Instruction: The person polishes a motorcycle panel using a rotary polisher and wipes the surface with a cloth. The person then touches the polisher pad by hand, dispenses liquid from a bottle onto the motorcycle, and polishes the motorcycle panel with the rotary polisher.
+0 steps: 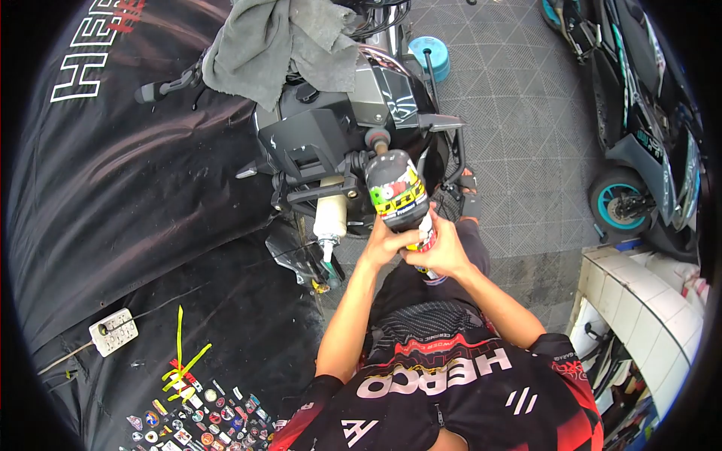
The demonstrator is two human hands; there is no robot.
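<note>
Both my hands grip a sticker-covered cordless polisher (398, 184), its small round pad (377, 140) right at the bodywork of a dark motorcycle (308, 146). My left hand (382, 244) is closed round the near side of the tool, below its body. My right hand (442, 248) wraps the handle from the right, thumbs close together. A grey towel (282, 56) drapes over the top of the motorcycle. Left of the polisher, a white bottle (331, 214) hangs with its narrow end downward. The lower end of the handle is partly hidden by my fingers.
A turquoise round container (430, 59) stands on the grey tiled floor (508, 128) beyond the motorcycle. Another two-wheeler with a turquoise wheel (623, 203) is at right, above a white-tiled ledge (639, 293). A power strip (114, 332) lies on the black sheet (143, 225), near many stickers.
</note>
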